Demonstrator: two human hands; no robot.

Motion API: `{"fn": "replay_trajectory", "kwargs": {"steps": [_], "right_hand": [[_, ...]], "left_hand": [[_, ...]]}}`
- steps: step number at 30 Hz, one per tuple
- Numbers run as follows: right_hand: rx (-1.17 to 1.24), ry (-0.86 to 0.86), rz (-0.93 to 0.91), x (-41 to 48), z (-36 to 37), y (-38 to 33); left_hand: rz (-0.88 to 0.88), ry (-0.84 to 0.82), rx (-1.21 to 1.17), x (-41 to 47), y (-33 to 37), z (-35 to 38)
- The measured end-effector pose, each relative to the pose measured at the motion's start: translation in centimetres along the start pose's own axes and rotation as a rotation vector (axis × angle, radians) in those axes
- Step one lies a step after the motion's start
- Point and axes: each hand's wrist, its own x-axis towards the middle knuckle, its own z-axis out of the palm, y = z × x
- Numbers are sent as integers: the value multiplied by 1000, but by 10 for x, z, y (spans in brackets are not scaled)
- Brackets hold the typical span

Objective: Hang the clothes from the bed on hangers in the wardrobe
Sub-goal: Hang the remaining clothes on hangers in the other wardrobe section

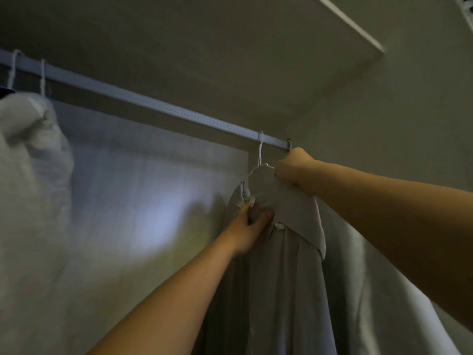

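A pale grey garment (pixel 286 265) hangs on a white hanger (pixel 259 165) whose hook sits over the wardrobe rail (pixel 153 101) near its right end. My left hand (pixel 249 226) grips a bunch of the garment's fabric just below the hanger's left shoulder. My right hand (pixel 291 167) holds the hanger's right shoulder together with the cloth draped over it, close under the rail. The hanger's lower bar is hidden by the fabric.
A white fluffy garment (pixel 33 155) hangs at the rail's left end on white hangers. Another pale garment (pixel 371 290) hangs to the right of the grey one. A shelf (pixel 281 47) spans above the rail, with the wardrobe's side wall at the right.
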Motion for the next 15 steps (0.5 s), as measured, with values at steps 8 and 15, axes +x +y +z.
{"fn": "replay_trajectory", "kwargs": {"steps": [8,15], "right_hand": [[-781,-69,-432,2,-3,13],[-1189,-152,-515,5,-4,41]], "left_hand": [[-78,3,-36,28,-18,29],[-65,29,-147,47,-14,49]]}}
